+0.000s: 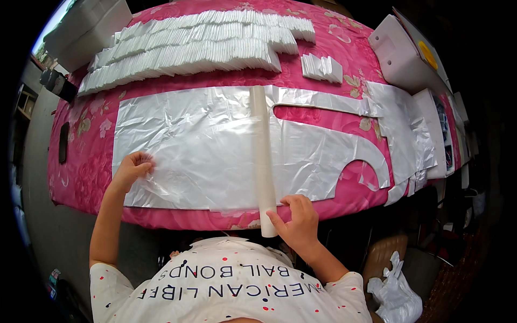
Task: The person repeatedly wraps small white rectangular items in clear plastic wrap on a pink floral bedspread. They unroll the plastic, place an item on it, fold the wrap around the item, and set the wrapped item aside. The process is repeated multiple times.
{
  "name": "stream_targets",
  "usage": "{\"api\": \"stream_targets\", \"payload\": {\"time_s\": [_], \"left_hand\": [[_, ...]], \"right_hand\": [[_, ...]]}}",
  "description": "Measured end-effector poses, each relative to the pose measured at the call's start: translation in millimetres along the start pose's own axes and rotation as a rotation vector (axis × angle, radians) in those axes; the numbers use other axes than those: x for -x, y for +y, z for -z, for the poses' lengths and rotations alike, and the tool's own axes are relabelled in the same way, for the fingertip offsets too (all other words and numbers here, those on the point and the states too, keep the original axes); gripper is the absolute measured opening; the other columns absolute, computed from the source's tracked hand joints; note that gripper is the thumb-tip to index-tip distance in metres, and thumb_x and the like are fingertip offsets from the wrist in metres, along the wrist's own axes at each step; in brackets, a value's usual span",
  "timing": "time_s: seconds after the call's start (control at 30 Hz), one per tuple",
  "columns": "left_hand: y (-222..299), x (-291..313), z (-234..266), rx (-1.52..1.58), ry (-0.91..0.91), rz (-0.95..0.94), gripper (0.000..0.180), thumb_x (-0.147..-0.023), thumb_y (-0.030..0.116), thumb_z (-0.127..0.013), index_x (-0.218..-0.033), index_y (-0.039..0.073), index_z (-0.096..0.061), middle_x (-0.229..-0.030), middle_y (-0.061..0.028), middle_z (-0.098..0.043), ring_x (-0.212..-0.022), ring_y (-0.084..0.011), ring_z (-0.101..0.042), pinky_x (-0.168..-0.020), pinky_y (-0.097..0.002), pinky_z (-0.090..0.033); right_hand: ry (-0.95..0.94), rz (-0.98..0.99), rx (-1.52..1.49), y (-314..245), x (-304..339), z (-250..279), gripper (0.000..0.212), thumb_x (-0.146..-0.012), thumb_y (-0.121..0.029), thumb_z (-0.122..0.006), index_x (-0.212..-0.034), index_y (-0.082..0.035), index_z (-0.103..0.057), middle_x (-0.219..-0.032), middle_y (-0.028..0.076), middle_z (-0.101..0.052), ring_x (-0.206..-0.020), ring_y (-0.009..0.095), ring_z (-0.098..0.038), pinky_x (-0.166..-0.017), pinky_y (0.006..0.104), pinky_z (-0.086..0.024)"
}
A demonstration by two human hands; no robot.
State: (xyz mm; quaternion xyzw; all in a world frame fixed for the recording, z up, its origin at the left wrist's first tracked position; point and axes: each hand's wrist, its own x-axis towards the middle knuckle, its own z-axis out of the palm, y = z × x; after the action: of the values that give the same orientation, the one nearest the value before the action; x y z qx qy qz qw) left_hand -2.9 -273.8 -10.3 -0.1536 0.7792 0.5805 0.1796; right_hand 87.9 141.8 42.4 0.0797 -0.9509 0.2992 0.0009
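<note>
A thin, shiny white plastic sheet (199, 145) lies spread across the table, with a long slot and a curved cut-out in its right part. My left hand (133, 169) is over the sheet's left end, thumb and fingers pinched on a wrinkled bit of film; the fingertips are slightly blurred. A long pale tube (262, 145) lies across the sheet from far to near, its near end sticking out past the table edge. Against that near end is my right hand (297, 220), thumb on the tube and fingers curled beside it.
Long rows of folded white packets (188, 51) line the far side, with a small separate pile (322, 68) to their right. Crumpled plastic sheets (404, 129) and a white foam box (396, 51) are at the right. A dark cup (58, 83) and phone-like object (64, 142) sit left.
</note>
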Motion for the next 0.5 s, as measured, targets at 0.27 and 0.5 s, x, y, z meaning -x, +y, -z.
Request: {"api": "stream_targets", "payload": {"time_s": [0.27, 0.5], "left_hand": [[72, 21, -85, -0.658, 0.262, -0.821, 0.032, -0.076, -0.005, -0.056, -0.107, 0.002, -0.056, -0.107, -0.0140, -0.059, -0.101, -0.0320, -0.055, -0.086, -0.0373, -0.044], [57, -2, -222, -0.584, -0.086, -0.955, 0.052, -0.081, 0.008, -0.053, -0.128, -0.006, -0.037, -0.132, -0.0222, -0.039, -0.122, -0.0364, -0.039, -0.102, -0.0412, -0.033]], "right_hand": [[-0.298, -0.364, -0.108, 11, 20, -25, 0.049, -0.076, -0.046, -0.063, -0.079, 0.002, -0.058, -0.067, 0.019, -0.062, -0.061, 0.035, -0.061, -0.058, 0.0415, -0.048], [-0.316, -0.376, -0.118, 13, 19, -20, 0.045, -0.076, -0.042, -0.064, -0.076, 0.003, -0.058, -0.067, 0.020, -0.062, -0.061, 0.035, -0.061, -0.058, 0.0402, -0.048]]}}
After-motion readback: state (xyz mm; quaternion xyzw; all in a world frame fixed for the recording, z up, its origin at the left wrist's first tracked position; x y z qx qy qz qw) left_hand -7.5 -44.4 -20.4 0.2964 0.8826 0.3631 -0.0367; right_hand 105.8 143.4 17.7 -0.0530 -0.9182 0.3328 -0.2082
